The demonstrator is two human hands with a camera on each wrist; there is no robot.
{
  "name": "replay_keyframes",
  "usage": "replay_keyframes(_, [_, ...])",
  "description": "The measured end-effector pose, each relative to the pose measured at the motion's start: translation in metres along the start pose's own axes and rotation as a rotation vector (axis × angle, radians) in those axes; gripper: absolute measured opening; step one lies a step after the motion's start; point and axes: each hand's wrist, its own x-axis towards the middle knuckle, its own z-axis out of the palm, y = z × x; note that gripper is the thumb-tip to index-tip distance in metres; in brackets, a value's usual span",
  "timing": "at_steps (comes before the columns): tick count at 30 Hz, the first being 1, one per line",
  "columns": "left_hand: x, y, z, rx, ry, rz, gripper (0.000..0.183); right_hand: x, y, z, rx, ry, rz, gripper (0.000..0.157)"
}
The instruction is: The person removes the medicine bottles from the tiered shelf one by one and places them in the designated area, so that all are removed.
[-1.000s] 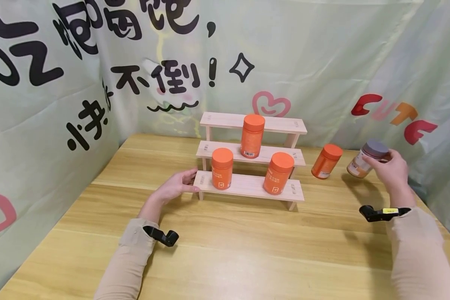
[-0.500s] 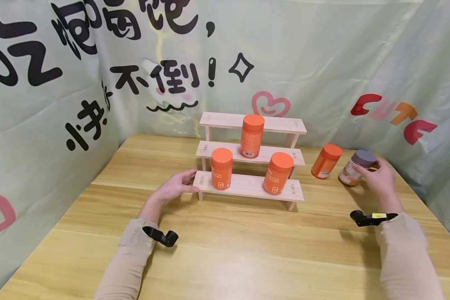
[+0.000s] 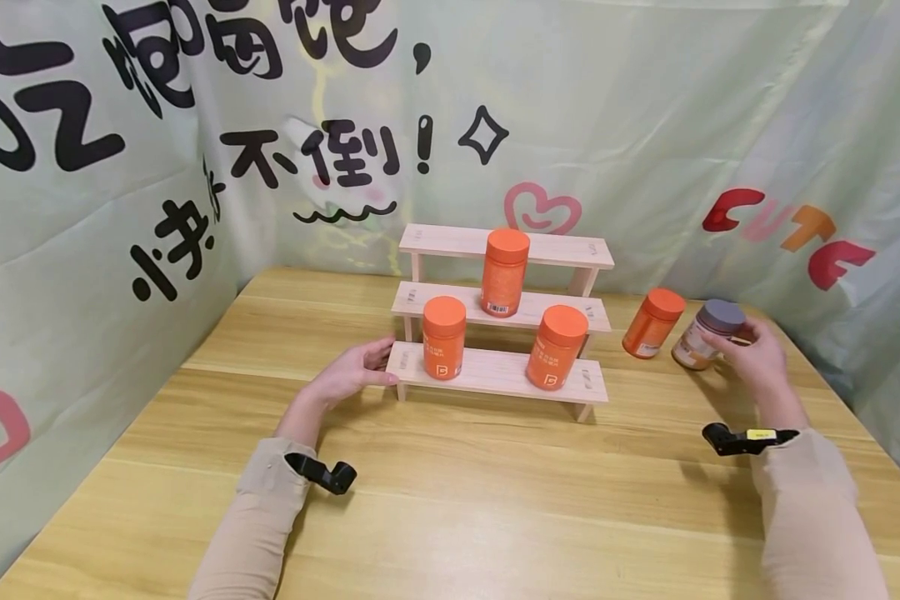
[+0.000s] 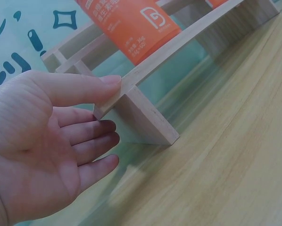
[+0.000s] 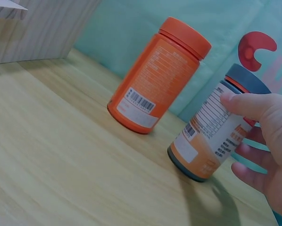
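Right of the 3-tier stand (image 3: 435, 240), the grey-lidded jar (image 3: 694, 345) stands upright in the right hand's (image 3: 759, 357) grasp, just beside 1 orange jar (image 3: 651, 325); farther off, the left hand (image 3: 351, 369) pinches the bottom step's (image 3: 487, 367) left end.

Looks like tabletop recording corner; home, office or lab cannot tell. Wood-grain table (image 3: 495, 500) fronting pale printed curtain (image 3: 645, 100), wrinkled, screening back and left side. Curtain carries black Chinese characters (image 3: 251, 137), colourful CUTE lettering (image 3: 808, 225). Small step shelf (image 3: 487, 368) on table, shop-display style. Black cameras (image 3: 322, 472) strapped at both wrists.
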Motion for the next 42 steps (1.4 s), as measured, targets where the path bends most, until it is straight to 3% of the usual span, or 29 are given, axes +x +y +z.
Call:
replay_keyframes(3, [0.000, 0.000, 0.000, 0.007, 0.002, 0.001, 0.082, -0.002, 0.004, -0.004, 0.074, -0.015, -0.034, 0.026])
replay_keyframes(9, [0.001, 0.000, 0.000, 0.020, 0.000, 0.004, 0.081, 0.003, 0.016, -0.010, 0.234, -0.006, -0.029, 0.028])
replay_keyframes(17, [0.001, -0.001, -0.001, 0.028, 0.005, 0.003, 0.081, 0.044, 0.069, -0.027, 0.426, 0.044, -0.057, 0.029])
replay_keyframes(25, [0.000, 0.000, -0.001, 0.034, -0.003, 0.012, 0.081, 0.064, 0.087, -0.045, 0.501, 0.035, -0.078, 0.031])
replay_keyframes(29, [0.000, -0.001, -0.001, 0.039, 0.001, 0.007, 0.081, 0.051, 0.058, -0.047, 0.481, 0.026, -0.069, 0.027])
replay_keyframes(36, [-0.001, -0.001, -0.001, 0.017, -0.001, -0.002, 0.082, -0.006, -0.042, -0.038, 0.372, -0.032, -0.067, 0.012])
replay_keyframes(42, [-0.001, -0.001, -0.001, 0.018, 0.002, 0.002, 0.081, -0.013, -0.075, -0.032, 0.226, -0.102, -0.064, 0.018])
